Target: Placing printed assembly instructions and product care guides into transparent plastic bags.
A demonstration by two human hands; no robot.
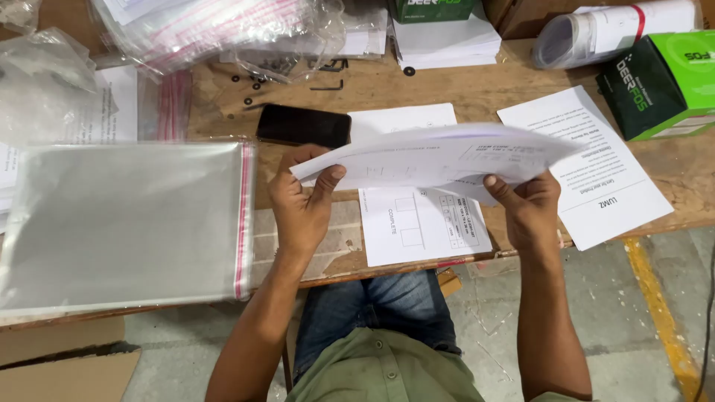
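Observation:
Both my hands hold a thin bundle of white printed sheets (439,158) level above the wooden table (477,93). My left hand (302,201) pinches the bundle's left end, thumb on top. At the right end, my right hand (530,205) grips it the same way. Under the bundle lies a white printed sheet (421,223) with box outlines, and another sheet of text (596,167) lies to the right.
A stack of clear plastic bags with red strips (126,219) lies at the left. A black phone (304,125) sits behind my left hand. A green and black box (663,85), a rolled paper (618,30), small black screws and hex keys (328,84) and more bags (216,30) sit at the back.

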